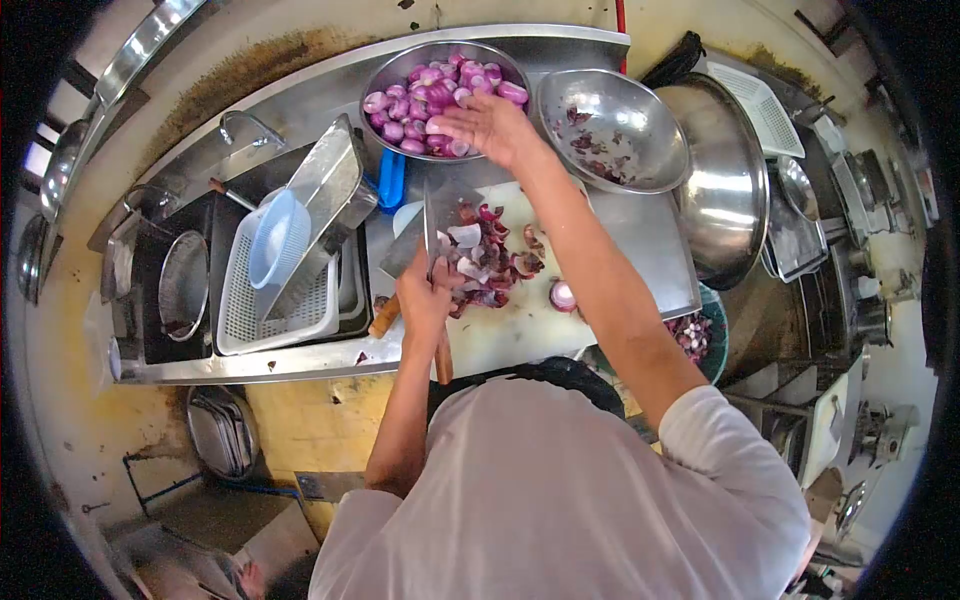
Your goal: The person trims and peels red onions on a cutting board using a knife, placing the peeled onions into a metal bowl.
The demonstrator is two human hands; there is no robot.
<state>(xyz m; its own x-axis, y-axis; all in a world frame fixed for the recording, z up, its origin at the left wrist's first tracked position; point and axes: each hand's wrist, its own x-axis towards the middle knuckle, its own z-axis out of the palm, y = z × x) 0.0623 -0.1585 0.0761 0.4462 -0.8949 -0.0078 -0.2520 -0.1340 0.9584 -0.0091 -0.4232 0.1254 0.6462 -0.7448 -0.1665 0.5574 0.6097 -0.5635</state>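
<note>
My right hand (487, 128) reaches over a steel bowl (366, 80) full of peeled red onions (398, 108). Its fingers are stretched out, and no onion shows in its grip. My left hand (424, 292) is closed around a knife (431, 225), blade pointing away from me and wooden handle below the hand. Close beside it is a second wooden handle (384, 316), apparently of a cleaver partly hidden under the hand. Onion skins and trimmings (492, 255) are heaped on the white cutting board (500, 335), with one onion (562, 295) near the right side.
A steel bowl (660, 165) with some skins stands right of the onions, beside a large steel pot (725, 190). Below the counter's right end sits a green tub (716, 340) of onion pieces. A white basket (280, 338) and blue strainer (283, 235) occupy the left sink.
</note>
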